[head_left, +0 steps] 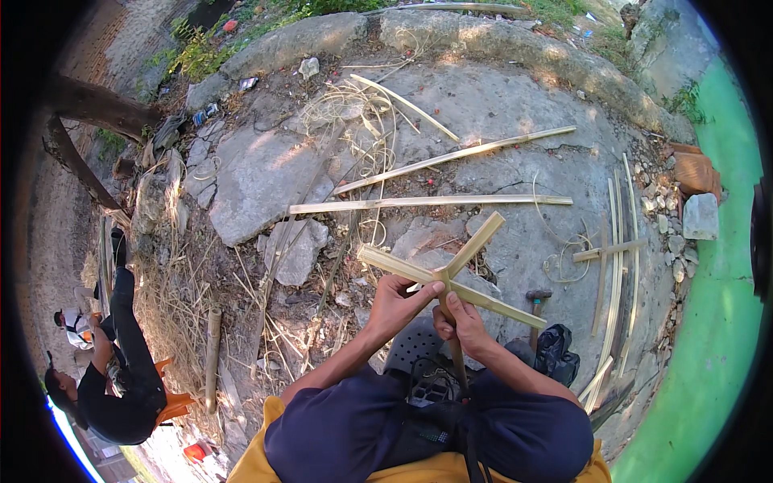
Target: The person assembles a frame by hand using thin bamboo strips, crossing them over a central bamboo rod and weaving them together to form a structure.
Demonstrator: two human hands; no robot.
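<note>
Above my lap, two pale split bamboo strips cross. The longer bamboo strip (pixel 499 307) slants down to the right, and a shorter bamboo piece (pixel 477 243) points up and away from the crossing. My left hand (pixel 396 304) is closed at the crossing, its thumb pressed on the joint. Just to its right, my right hand (pixel 467 324) is closed around a narrow brownish strip (pixel 457 362) that runs from the joint down between my knees. How the pieces are joined is partly hidden by my fingers.
Beyond my hands, bamboo strips (pixel 435 203) and tangled thin shavings (pixel 354 113) lie on cracked concrete. A hammer (pixel 538 298) and black plastic bag (pixel 555 354) are near my right knee. More long strips (pixel 616 266) lie right. Two people sit far left, one in black (pixel 121 402).
</note>
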